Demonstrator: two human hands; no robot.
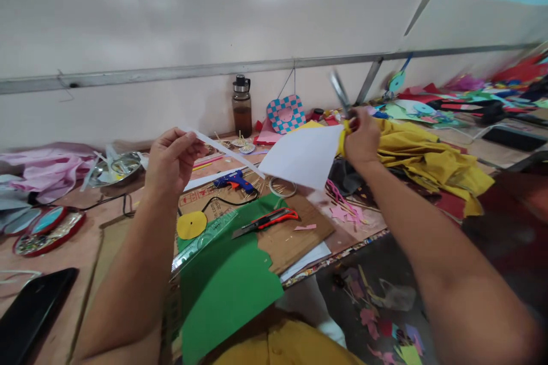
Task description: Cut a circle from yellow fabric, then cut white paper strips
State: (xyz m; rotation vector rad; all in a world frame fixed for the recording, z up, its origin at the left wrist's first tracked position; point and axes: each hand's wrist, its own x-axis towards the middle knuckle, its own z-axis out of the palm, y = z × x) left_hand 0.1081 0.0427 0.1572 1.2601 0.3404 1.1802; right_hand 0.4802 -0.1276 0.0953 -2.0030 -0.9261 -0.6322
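Note:
My left hand point(173, 157) pinches one end of a narrow white paper strip point(231, 153), which slants down to the right. The strip's far end meets the lower left corner of a larger white sheet point(302, 157). My right hand point(362, 137) is closed on scissors point(340, 91) with yellow handles, their blurred blades pointing up. That hand is also at the right edge of the sheet; whether its fingers pinch the paper is hard to tell. Below lie green paper point(226, 291), a clear ruler point(205, 239) and a red and black cutter point(268, 221) on cardboard point(299, 234).
A blue glue gun point(235, 181) and a yellow disc point(192, 224) lie on the cardboard. Behind stands a brown bottle point(242, 107). Yellow cloth point(428, 159) is at the right; a black phone point(38, 313), a red tray point(49, 234) and a metal bowl point(117, 170) are at the left.

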